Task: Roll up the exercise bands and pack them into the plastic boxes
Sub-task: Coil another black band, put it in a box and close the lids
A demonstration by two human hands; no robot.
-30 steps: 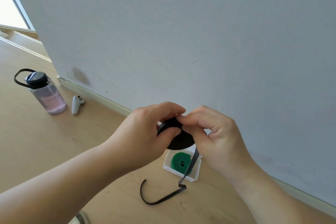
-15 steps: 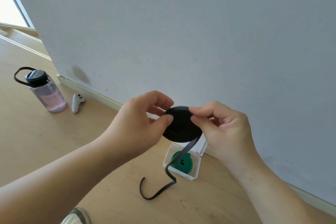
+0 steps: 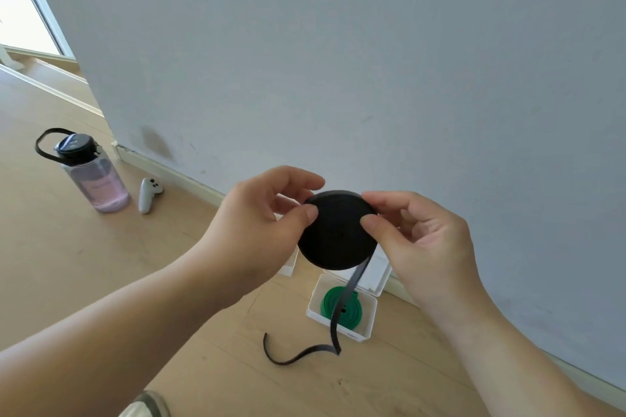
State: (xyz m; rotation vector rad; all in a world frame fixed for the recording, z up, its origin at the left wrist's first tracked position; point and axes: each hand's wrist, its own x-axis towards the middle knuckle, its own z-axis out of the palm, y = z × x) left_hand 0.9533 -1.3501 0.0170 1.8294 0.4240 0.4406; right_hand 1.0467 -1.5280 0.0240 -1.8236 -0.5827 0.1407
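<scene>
A black exercise band (image 3: 335, 240) is wound into a flat round roll held up in front of the wall. My left hand (image 3: 261, 217) pinches its left edge with thumb and fingers. My right hand (image 3: 420, 240) pinches its right edge. The band's loose tail hangs down from the roll's lower right and curls on the floor. Below it, an open white plastic box (image 3: 367, 332) holds a rolled green band (image 3: 327, 301). Part of a second white box (image 3: 289, 266) shows behind my left hand.
A pink water bottle (image 3: 95, 179) with a black lid stands on the wooden floor at the left. A white controller (image 3: 147, 195) lies beside it by the baseboard. The grey wall runs close behind the boxes. A shoe tip (image 3: 145, 406) shows at the bottom edge.
Both hands have lifted the black roll and spread apart to its edges, so its flat face now shows. The loose tail has shifted on the floor.
</scene>
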